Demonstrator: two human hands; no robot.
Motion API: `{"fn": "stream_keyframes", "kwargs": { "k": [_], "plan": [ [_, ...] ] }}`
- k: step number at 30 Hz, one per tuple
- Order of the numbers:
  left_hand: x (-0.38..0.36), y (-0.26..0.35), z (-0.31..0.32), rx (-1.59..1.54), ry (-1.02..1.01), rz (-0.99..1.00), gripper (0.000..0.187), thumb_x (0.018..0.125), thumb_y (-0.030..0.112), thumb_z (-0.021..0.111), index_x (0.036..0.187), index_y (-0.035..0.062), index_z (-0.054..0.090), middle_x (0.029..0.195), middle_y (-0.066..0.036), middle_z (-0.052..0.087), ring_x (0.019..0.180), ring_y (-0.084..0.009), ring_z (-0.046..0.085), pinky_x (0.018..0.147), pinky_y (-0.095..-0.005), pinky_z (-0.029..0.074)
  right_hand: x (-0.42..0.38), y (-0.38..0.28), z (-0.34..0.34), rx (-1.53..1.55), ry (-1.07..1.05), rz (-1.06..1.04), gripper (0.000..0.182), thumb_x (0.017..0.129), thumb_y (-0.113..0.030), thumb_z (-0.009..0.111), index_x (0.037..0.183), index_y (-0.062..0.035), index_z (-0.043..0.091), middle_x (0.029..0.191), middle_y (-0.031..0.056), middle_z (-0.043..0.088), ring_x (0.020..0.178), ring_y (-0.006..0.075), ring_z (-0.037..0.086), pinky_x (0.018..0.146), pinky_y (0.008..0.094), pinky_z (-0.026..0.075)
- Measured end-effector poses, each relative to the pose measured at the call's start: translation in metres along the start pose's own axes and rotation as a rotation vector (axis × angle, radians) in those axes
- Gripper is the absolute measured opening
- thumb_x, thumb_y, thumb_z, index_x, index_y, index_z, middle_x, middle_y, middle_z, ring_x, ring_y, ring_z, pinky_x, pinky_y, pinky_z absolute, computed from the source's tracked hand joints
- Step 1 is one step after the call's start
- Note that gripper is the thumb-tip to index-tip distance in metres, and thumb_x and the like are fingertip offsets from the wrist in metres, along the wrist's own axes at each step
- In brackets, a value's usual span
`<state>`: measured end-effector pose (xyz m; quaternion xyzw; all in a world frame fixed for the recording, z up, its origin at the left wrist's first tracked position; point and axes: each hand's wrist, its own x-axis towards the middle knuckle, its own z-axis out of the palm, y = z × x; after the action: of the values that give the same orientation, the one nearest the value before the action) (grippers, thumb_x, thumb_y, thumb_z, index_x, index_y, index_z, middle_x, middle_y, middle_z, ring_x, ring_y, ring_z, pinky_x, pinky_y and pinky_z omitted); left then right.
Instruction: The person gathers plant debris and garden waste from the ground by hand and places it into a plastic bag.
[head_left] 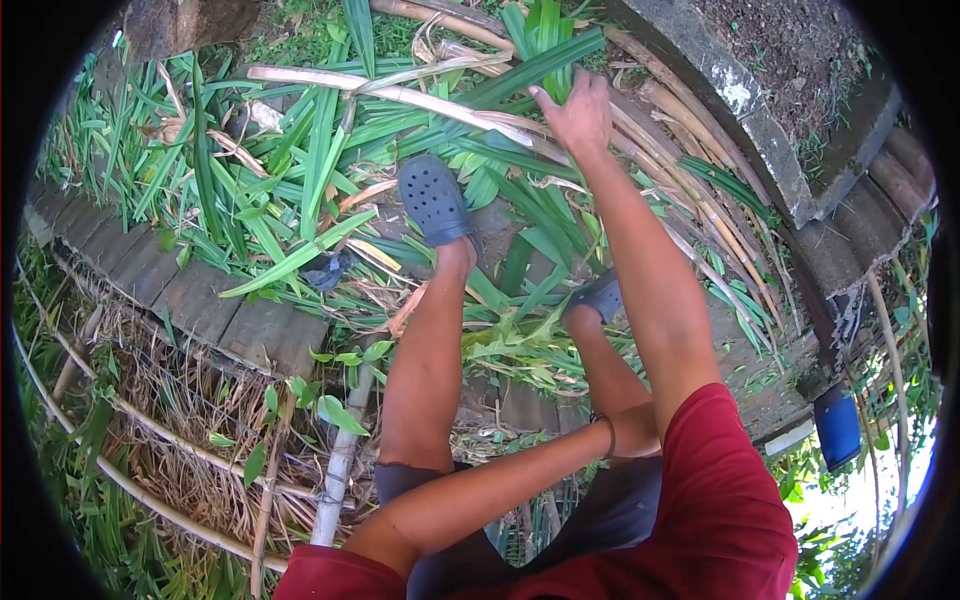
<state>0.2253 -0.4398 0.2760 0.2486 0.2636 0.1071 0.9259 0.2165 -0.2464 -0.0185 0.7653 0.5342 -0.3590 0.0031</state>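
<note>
My right hand [582,112] reaches down to a heap of long green strap-like leaves [540,70], its thumb apart from the fingers. The fingertips are at or just above the leaves and dry stalks; I cannot make out any grip on them. A broad green leaf [535,72] lies just beyond the thumb. A pale dry stalk [410,95] runs across the heap, left of that hand. My left hand [635,432] rests by my right knee, with a dark band at its wrist. My right arm hides its fingers.
My feet, in dark clogs [434,198], stand among the cut leaves. Concrete edging [740,100] borders the upper right. A curved block edging [190,290] runs along the left, with bamboo poles [180,515] below. A blue object [838,427] hangs at the right.
</note>
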Motion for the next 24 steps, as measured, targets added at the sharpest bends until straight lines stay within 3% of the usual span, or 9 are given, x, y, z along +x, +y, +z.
{"fn": "stream_keyframes", "kwargs": {
  "k": [2,6,9,12,15,18,20,21,24],
  "plan": [
    [0.002,0.000,0.000,-0.032,-0.020,-0.032,0.019,0.097,0.013,0.058,0.109,-0.0007,0.061,0.096,-0.010,0.066,0.083,-0.0171,0.058,0.071,-0.0346,0.048,-0.001,-0.006,0.010,0.010,0.059,-0.116,0.083,0.078,-0.053,0.075,0.131,0.0041,0.048,0.126,0.0268,0.049,0.120,0.0411,0.051,0.105,0.0476,0.041],
    [-0.002,0.002,-0.007,-0.037,-0.099,-0.075,0.016,0.097,0.013,0.058,0.105,-0.0003,0.061,0.090,-0.007,0.066,0.079,-0.0159,0.058,0.065,-0.0329,0.047,-0.009,-0.013,0.025,-0.016,0.049,-0.032,0.068,0.079,-0.041,0.077,0.127,0.0018,0.054,0.124,0.0278,0.054,0.118,0.0410,0.053,0.103,0.0458,0.043],
    [-0.004,0.031,-0.021,-0.107,-0.174,-0.372,0.015,0.098,0.013,0.057,0.105,-0.0005,0.060,0.088,-0.005,0.065,0.077,-0.0155,0.057,0.063,-0.0325,0.046,-0.012,-0.011,0.020,-0.117,-0.006,-0.070,0.058,0.082,-0.033,0.076,0.128,-0.0024,0.056,0.125,0.0268,0.057,0.114,0.0397,0.058,0.099,0.0466,0.047],
    [0.002,0.016,-0.009,-0.152,-0.187,-0.350,0.022,0.099,0.013,0.054,0.116,-0.0013,0.058,0.101,-0.008,0.067,0.088,-0.0190,0.061,0.073,-0.0339,0.049,-0.002,0.009,0.014,-0.158,-0.058,-0.195,0.051,0.087,-0.030,0.072,0.129,-0.0060,0.056,0.119,0.0247,0.063,0.108,0.0389,0.063,0.093,0.0480,0.051],
    [0.008,-0.022,0.017,-0.236,0.150,0.161,0.031,0.098,0.017,0.054,0.120,-0.0033,0.058,0.111,-0.021,0.067,0.086,-0.0284,0.068,0.078,-0.0382,0.053,0.006,0.017,-0.006,-0.194,-0.128,-0.167,0.045,0.091,-0.028,0.066,0.128,-0.0055,0.056,0.106,0.0261,0.068,0.099,0.0417,0.067,0.087,0.0518,0.052],
    [0.011,-0.030,0.018,-0.167,0.149,0.199,0.040,0.099,0.016,0.052,0.134,-0.0024,0.047,0.120,-0.024,0.063,0.099,-0.0312,0.066,0.089,-0.0391,0.050,0.008,0.035,-0.018,-0.138,-0.129,-0.144,0.042,0.092,-0.027,0.065,0.127,-0.0046,0.058,0.099,0.0280,0.069,0.094,0.0459,0.067,0.084,0.0554,0.051],
    [0.000,0.008,-0.003,-0.267,0.018,-0.128,0.047,0.100,0.020,0.053,0.140,-0.0018,0.042,0.123,-0.025,0.061,0.107,-0.0313,0.063,0.094,-0.0392,0.048,0.000,0.044,-0.020,0.184,0.022,-0.274,0.039,0.092,-0.026,0.064,0.123,-0.0035,0.061,0.099,0.0270,0.070,0.094,0.0459,0.067,0.083,0.0542,0.051],
    [-0.002,0.016,-0.007,-0.297,-0.023,-0.237,0.050,0.100,0.022,0.053,0.141,-0.0017,0.040,0.124,-0.026,0.060,0.110,-0.0314,0.062,0.096,-0.0392,0.047,-0.011,0.030,-0.034,0.306,0.017,-0.246,0.037,0.093,-0.021,0.064,0.124,-0.0025,0.062,0.098,0.0236,0.072,0.093,0.0384,0.071,0.084,0.0480,0.052],
    [0.000,0.004,0.004,-0.275,-0.033,-0.303,0.054,0.100,0.030,0.054,0.140,-0.0037,0.040,0.124,-0.026,0.059,0.104,-0.0302,0.065,0.091,-0.0380,0.049,-0.032,0.006,-0.062,0.534,-0.103,-0.089,0.037,0.093,-0.018,0.065,0.126,-0.0020,0.062,0.096,0.0171,0.073,0.091,0.0285,0.070,0.086,0.0417,0.052]
  ]
}}
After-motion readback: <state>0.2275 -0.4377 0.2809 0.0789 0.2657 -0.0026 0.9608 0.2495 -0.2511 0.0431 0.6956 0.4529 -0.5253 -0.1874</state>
